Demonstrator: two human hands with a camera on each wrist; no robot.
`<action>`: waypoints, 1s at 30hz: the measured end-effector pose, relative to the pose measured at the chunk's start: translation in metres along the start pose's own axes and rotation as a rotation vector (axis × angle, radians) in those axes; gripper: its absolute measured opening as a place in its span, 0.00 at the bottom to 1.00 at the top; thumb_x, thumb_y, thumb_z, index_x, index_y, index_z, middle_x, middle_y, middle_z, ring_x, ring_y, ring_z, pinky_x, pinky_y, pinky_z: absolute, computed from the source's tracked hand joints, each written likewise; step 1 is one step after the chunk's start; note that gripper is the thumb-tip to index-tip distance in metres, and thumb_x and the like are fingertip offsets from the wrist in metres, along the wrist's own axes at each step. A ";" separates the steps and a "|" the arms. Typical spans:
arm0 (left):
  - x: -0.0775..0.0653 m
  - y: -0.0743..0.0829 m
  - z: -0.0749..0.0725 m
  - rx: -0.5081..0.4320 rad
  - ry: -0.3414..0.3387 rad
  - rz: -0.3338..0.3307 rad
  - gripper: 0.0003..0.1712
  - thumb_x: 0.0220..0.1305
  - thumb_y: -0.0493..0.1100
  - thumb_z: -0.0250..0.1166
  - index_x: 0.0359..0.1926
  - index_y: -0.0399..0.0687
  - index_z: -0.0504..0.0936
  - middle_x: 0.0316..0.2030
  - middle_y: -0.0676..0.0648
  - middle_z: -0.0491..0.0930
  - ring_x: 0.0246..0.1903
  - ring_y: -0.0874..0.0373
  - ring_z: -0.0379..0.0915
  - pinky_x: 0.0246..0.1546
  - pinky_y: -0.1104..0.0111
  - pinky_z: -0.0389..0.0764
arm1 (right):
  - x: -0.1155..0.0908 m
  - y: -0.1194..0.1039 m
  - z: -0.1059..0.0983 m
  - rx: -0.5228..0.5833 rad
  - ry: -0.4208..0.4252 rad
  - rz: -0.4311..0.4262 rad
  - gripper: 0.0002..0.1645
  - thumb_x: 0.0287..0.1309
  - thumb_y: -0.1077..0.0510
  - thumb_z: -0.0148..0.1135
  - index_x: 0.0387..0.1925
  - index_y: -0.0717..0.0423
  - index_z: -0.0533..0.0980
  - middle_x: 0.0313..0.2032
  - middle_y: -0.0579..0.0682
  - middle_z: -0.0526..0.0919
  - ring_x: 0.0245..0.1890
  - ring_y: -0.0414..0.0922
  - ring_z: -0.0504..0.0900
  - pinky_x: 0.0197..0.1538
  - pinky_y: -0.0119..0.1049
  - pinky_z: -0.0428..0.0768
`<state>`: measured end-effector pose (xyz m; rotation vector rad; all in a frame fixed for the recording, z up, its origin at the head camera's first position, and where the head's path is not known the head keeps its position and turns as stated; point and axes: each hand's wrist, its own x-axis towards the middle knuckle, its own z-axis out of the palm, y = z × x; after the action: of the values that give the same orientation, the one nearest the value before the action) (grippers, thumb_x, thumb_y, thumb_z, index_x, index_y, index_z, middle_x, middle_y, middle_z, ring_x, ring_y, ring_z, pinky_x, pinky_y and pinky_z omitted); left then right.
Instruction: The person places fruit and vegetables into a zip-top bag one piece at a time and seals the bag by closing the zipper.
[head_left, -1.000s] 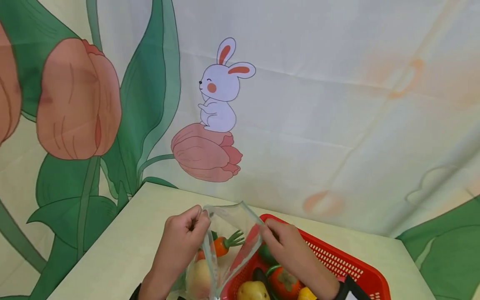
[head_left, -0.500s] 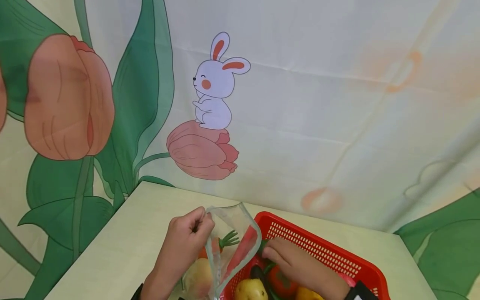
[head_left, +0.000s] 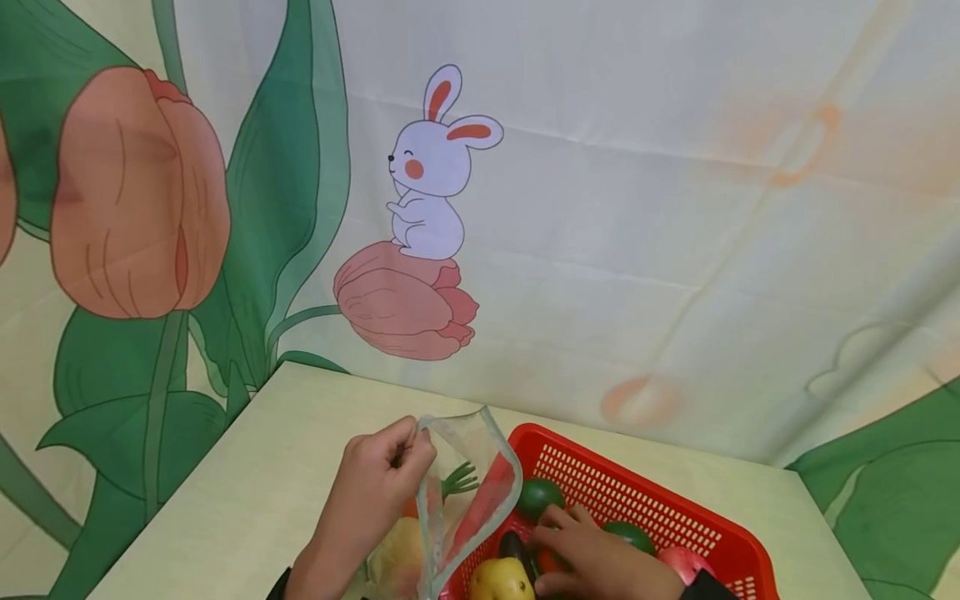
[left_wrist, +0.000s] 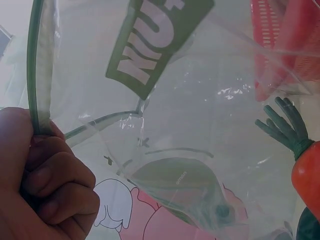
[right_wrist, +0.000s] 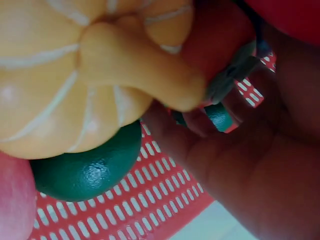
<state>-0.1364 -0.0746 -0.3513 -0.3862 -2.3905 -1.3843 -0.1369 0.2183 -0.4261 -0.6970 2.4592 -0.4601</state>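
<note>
Fingers of your left hand (head_left: 382,471) pinch the rim of the clear bag (head_left: 453,521) beside the left end of the red basket (head_left: 660,507), seemingly to hold the bag's mouth open. Inside the basket, your right hand (head_left: 588,552) curls its fingers round the red fruit (right_wrist: 215,45), though how firmly cannot be told. On the bag, a green label (left_wrist: 155,40) seems to read "NIU", the lettering beyond cut off by the view's edge.
</note>
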 end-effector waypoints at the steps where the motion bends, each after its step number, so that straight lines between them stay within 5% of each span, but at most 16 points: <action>1: 0.000 0.000 0.000 0.002 0.001 0.000 0.20 0.61 0.40 0.53 0.14 0.52 0.57 0.11 0.56 0.50 0.11 0.67 0.47 0.11 0.74 0.51 | 0.000 0.001 0.000 0.003 0.001 -0.014 0.24 0.47 0.28 0.51 0.46 0.28 0.71 0.46 0.34 0.67 0.42 0.40 0.60 0.34 0.32 0.69; 6: 0.000 0.000 0.000 0.009 0.006 0.004 0.20 0.60 0.40 0.53 0.14 0.52 0.58 0.11 0.56 0.50 0.11 0.67 0.47 0.11 0.74 0.51 | 0.001 0.005 0.001 -0.023 0.033 -0.073 0.17 0.52 0.37 0.57 0.45 0.30 0.72 0.45 0.35 0.68 0.43 0.41 0.60 0.34 0.29 0.68; 17: 0.000 0.002 -0.001 -0.003 0.004 0.004 0.20 0.59 0.39 0.53 0.14 0.52 0.57 0.12 0.56 0.50 0.12 0.68 0.46 0.12 0.74 0.51 | 0.007 0.007 0.009 -0.111 0.052 -0.021 0.20 0.47 0.47 0.62 0.43 0.26 0.71 0.44 0.34 0.67 0.43 0.42 0.60 0.30 0.29 0.69; 24: -0.001 0.003 -0.001 -0.016 -0.010 -0.013 0.19 0.59 0.39 0.53 0.14 0.52 0.57 0.12 0.56 0.50 0.13 0.68 0.46 0.12 0.74 0.51 | -0.007 -0.002 -0.008 -0.039 0.097 -0.074 0.14 0.53 0.37 0.57 0.42 0.29 0.72 0.44 0.34 0.68 0.46 0.41 0.61 0.37 0.28 0.71; 30: -0.002 0.005 -0.002 -0.023 -0.014 -0.043 0.19 0.59 0.40 0.53 0.14 0.52 0.58 0.12 0.56 0.50 0.13 0.68 0.48 0.13 0.74 0.51 | -0.014 -0.020 -0.033 -0.076 0.230 -0.080 0.10 0.54 0.48 0.59 0.39 0.29 0.71 0.40 0.34 0.69 0.41 0.39 0.62 0.35 0.27 0.68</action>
<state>-0.1324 -0.0738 -0.3471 -0.3538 -2.4101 -1.4332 -0.1383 0.2163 -0.3851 -0.8156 2.6834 -0.5042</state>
